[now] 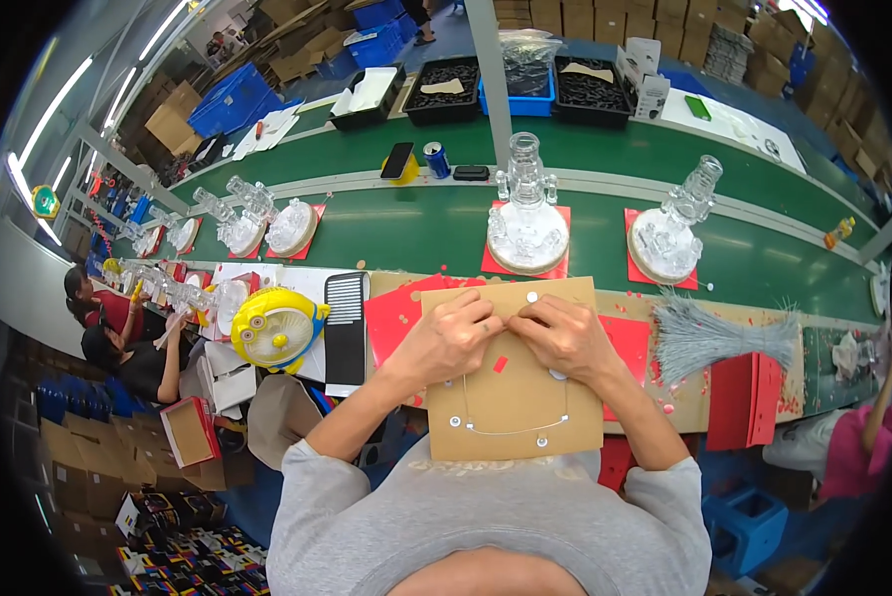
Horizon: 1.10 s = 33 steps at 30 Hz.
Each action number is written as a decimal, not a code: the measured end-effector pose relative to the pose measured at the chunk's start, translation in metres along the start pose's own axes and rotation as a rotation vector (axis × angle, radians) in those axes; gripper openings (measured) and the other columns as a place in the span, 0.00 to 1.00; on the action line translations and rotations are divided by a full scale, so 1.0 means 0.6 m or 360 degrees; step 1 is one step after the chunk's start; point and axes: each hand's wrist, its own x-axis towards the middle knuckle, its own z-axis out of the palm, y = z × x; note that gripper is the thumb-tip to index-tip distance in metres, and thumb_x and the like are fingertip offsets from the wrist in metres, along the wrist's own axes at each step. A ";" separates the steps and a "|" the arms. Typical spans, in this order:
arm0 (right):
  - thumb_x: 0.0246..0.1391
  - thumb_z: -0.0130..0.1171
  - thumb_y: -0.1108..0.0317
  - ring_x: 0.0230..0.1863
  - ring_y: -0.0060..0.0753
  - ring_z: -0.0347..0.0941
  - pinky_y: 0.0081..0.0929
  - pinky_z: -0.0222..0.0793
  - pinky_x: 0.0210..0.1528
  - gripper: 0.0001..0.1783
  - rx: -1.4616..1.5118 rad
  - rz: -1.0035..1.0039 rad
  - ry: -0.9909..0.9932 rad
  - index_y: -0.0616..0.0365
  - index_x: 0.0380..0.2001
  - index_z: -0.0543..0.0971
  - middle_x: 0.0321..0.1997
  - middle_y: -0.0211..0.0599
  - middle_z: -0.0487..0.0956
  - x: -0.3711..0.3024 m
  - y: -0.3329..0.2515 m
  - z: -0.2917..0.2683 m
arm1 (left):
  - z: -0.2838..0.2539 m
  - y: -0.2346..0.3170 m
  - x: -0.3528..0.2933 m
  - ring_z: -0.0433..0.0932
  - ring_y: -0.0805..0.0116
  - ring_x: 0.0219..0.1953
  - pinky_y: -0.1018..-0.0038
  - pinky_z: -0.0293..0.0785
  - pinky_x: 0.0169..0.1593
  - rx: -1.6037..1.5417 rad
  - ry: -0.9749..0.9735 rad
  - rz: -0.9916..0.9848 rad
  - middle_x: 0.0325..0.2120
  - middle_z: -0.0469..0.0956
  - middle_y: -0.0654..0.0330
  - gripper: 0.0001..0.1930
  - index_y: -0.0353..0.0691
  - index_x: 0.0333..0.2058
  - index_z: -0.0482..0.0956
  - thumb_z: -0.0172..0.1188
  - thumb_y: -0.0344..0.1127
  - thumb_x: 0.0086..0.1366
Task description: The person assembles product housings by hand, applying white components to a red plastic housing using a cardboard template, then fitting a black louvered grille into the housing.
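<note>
The left hand (458, 336) and right hand (557, 340) are resting over the far half of the cardboard panel (501, 407), their fingers sitting curled; the tips are hiding, so I cannot tell whether they are clamping anything. The thin wire (516, 432) is crossing the panel's near part and could be bending under an uneven tug. The panel's near edge is meeting the shirt (506, 507) (leaning in might be shifting it). Right of the panel, a wire bundle (714, 338) is limiting sideways room; beyond the panel, more tabletop (386, 233) is showing.
</note>
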 end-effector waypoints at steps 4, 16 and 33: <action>0.41 0.67 0.77 0.30 0.31 0.78 0.28 0.77 0.30 0.08 -0.0015 0.0017 -0.0001 0.57 0.29 0.81 0.31 0.28 0.79 -0.001 -0.002 0.004 | -0.023 0.000 0.023 0.76 0.62 0.34 0.67 0.76 0.33 0.0244 -0.0310 0.0208 0.27 0.75 0.60 0.09 0.36 0.29 0.79 0.63 0.25 0.44; 0.44 0.67 0.75 0.29 0.36 0.76 0.33 0.75 0.29 0.06 0.0188 0.0013 -0.0077 0.59 0.26 0.79 0.27 0.32 0.75 0.015 0.008 0.000 | -0.014 -0.001 0.025 0.75 0.62 0.34 0.66 0.72 0.39 0.0416 -0.0515 0.0296 0.24 0.75 0.57 0.06 0.34 0.25 0.77 0.59 0.29 0.46; 0.51 0.59 0.69 0.33 0.49 0.77 0.44 0.71 0.38 0.06 0.0683 0.0252 -0.1272 0.59 0.29 0.80 0.28 0.43 0.80 0.129 0.074 -0.022 | 0.076 0.073 -0.009 0.73 0.58 0.23 0.65 0.70 0.26 0.0612 0.0087 -0.0256 0.19 0.71 0.53 0.08 0.29 0.26 0.77 0.58 0.26 0.45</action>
